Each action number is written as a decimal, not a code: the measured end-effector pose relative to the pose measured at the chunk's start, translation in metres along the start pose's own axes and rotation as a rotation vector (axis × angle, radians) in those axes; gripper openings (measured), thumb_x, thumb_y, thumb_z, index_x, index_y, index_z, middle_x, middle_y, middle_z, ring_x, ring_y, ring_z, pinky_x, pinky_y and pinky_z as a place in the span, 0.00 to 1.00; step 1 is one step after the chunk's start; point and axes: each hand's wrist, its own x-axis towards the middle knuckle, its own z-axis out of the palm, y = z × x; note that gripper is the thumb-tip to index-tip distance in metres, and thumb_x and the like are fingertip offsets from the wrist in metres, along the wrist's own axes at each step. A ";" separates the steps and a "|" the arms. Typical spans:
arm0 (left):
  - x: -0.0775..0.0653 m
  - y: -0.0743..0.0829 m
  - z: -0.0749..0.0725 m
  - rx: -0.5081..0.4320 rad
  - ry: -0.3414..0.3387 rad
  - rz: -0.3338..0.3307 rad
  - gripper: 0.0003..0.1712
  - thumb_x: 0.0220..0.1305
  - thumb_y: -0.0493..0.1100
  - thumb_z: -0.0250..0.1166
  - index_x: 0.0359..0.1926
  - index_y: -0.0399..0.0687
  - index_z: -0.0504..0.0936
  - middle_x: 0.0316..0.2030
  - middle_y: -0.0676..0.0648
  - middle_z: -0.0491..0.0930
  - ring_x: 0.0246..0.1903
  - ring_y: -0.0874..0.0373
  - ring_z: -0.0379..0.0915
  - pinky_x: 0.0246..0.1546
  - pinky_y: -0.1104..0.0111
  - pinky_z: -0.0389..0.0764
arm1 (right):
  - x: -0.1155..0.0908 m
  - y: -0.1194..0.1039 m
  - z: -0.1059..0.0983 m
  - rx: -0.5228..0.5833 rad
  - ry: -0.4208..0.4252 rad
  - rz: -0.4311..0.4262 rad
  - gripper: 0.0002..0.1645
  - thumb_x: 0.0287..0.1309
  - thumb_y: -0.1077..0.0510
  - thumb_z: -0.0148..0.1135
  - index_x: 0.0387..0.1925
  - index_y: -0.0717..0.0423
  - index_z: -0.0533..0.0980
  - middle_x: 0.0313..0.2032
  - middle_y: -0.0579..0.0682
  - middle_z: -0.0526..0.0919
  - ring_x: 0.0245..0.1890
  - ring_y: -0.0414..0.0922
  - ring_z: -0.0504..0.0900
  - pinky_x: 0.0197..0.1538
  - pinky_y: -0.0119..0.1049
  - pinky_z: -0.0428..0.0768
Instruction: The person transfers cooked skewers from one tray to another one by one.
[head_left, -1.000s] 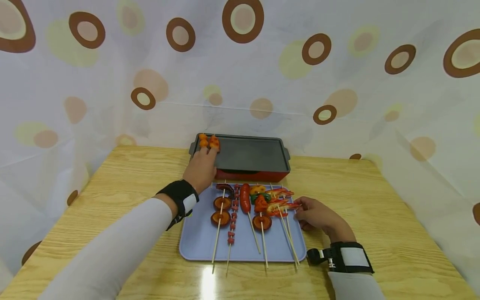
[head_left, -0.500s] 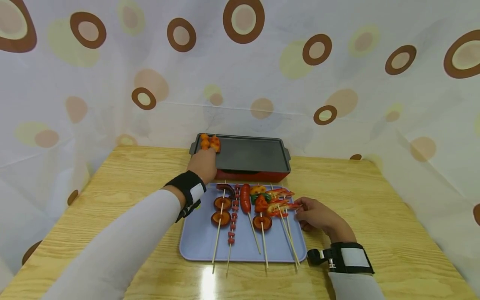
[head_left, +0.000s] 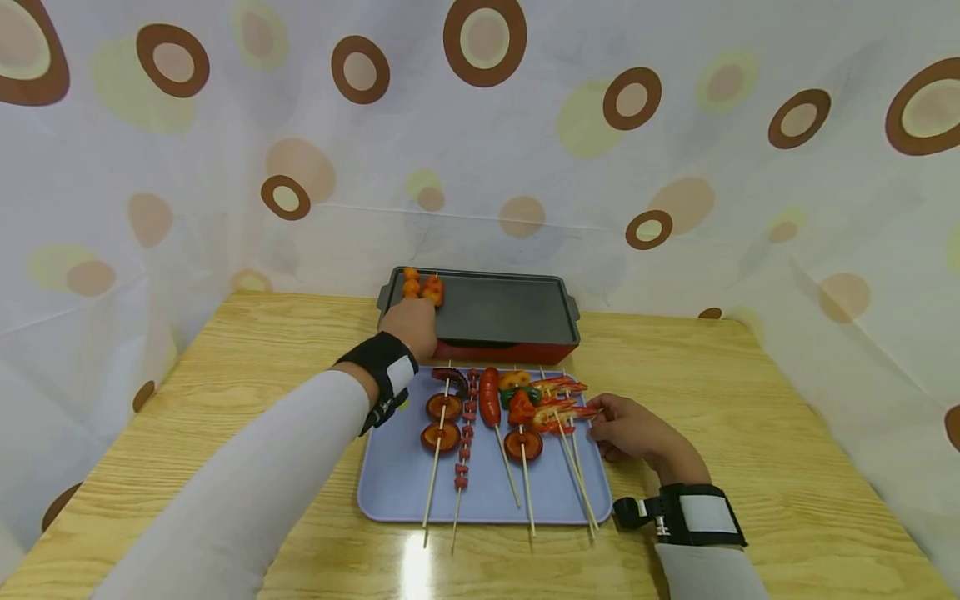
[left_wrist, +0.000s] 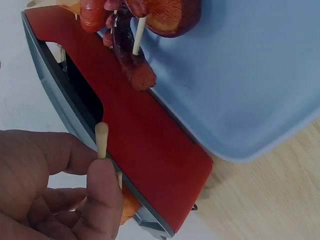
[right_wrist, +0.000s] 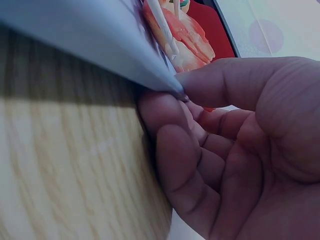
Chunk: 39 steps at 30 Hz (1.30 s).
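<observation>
My left hand is over the left end of the black grill plate. In the left wrist view its thumb and finger pinch the blunt end of a wooden skewer. Beyond the fingers in the head view lie an orange-brown food piece and a skewer of orange balls, side by side on the plate. My right hand grips the right rim of the blue tray; in the right wrist view the thumb lies on top of the rim and curled fingers are underneath.
On the tray lie a skewer of brown mushroom slices, a skewer of small red pieces, a sausage skewer, a mixed vegetable skewer and shrimp skewers. The grill's red base stands just behind the tray.
My left hand has shifted slightly right and toward me over the grill, and the orange-brown piece has moved slightly right with it. My right hand stays at the tray rim.
</observation>
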 end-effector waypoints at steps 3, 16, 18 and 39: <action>0.000 -0.001 -0.001 -0.008 -0.030 -0.003 0.06 0.64 0.34 0.60 0.34 0.38 0.84 0.34 0.41 0.83 0.32 0.49 0.79 0.33 0.59 0.80 | 0.000 0.000 0.000 -0.008 0.002 0.010 0.21 0.62 0.67 0.58 0.55 0.66 0.68 0.34 0.54 0.73 0.28 0.47 0.76 0.29 0.38 0.77; 0.008 -0.001 -0.005 -0.076 -0.048 0.024 0.11 0.61 0.33 0.58 0.22 0.44 0.74 0.17 0.49 0.66 0.21 0.54 0.68 0.23 0.63 0.71 | -0.001 -0.002 0.000 0.005 -0.003 -0.003 0.21 0.61 0.68 0.57 0.55 0.67 0.67 0.33 0.55 0.74 0.27 0.47 0.76 0.28 0.37 0.77; 0.007 0.000 -0.006 -0.093 -0.052 0.017 0.07 0.61 0.34 0.59 0.26 0.42 0.73 0.19 0.49 0.68 0.22 0.54 0.69 0.25 0.62 0.72 | -0.001 -0.001 0.000 0.004 -0.003 0.001 0.21 0.61 0.67 0.57 0.55 0.67 0.67 0.33 0.54 0.73 0.27 0.47 0.76 0.28 0.37 0.77; -0.013 -0.010 0.001 -0.427 -0.076 0.035 0.24 0.56 0.31 0.60 0.53 0.35 0.62 0.27 0.43 0.73 0.19 0.53 0.74 0.19 0.68 0.73 | 0.003 0.003 -0.002 0.001 0.003 0.007 0.21 0.61 0.66 0.58 0.55 0.65 0.67 0.34 0.54 0.73 0.27 0.47 0.76 0.28 0.37 0.77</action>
